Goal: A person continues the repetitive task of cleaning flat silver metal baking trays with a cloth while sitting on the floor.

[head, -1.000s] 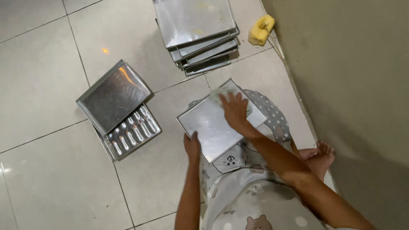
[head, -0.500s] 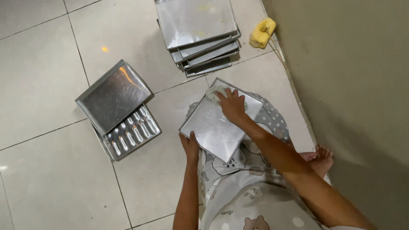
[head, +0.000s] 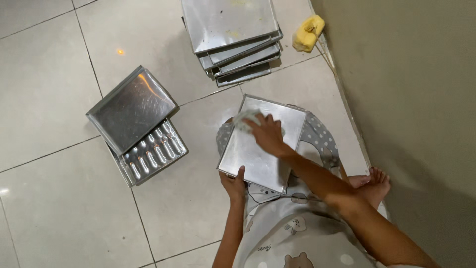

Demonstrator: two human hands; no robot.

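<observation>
A square metal tray (head: 258, 154) lies across my lap. My left hand (head: 234, 184) grips its near edge, thumb on top. My right hand (head: 267, 133) presses a pale cloth (head: 244, 120) flat onto the tray's far half. The cloth shows only at my fingertips. My knees in spotted fabric show beside the tray.
A stack of several metal trays (head: 233, 37) sits ahead on the tiled floor, with a yellow sponge (head: 308, 33) beside it by the wall. To my left a flat tray (head: 130, 108) rests over a moulded tray (head: 154, 153). My bare feet (head: 372, 181) are at right.
The tray has turned squarer on my lap. My right hand with the cloth has slid to the left over its far part. My left hand keeps hold of the near edge.
</observation>
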